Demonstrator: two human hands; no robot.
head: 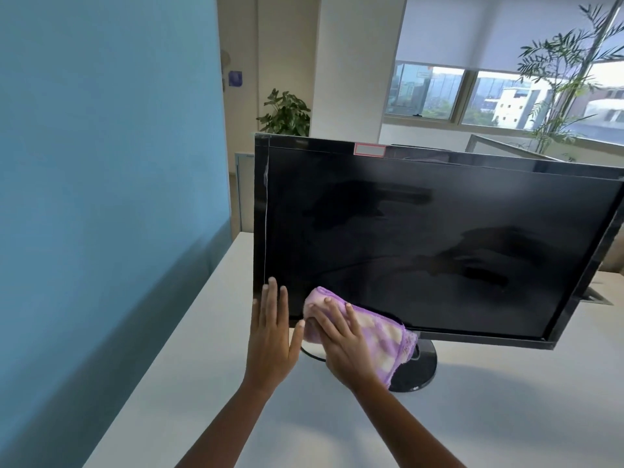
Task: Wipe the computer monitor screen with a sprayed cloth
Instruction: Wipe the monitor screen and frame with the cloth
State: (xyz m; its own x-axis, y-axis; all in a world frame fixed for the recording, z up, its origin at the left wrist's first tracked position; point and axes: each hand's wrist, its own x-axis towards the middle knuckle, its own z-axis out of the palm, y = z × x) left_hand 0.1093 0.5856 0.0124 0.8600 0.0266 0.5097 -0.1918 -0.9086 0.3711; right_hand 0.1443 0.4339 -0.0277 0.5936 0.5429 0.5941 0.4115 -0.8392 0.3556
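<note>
White office surface [189,349], lower centre: left grip [273,332] flat, open, bracing monitor [422,248] edge; right grip [341,342] straight-fingered, pressing cloth [381,336] on screen. Hard push could tip monitor back.

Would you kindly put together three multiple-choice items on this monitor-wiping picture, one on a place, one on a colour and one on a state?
1. Where on the monitor screen does the cloth lie?
A. top right corner
B. lower left corner
C. dead centre

2. What colours is the cloth?
A. purple and cream
B. green and white
C. plain red

3. How is the left hand held?
A. curled in a fist
B. gripping a spray bottle
C. flat, fingers straight, at the monitor's left edge

Key:
1 B, since the right hand presses the cloth there, just above the stand base.
2 A, since purple edging runs round pale cream patches.
3 C, since its straight fingers lie against the lower left edge and hold nothing.
</note>
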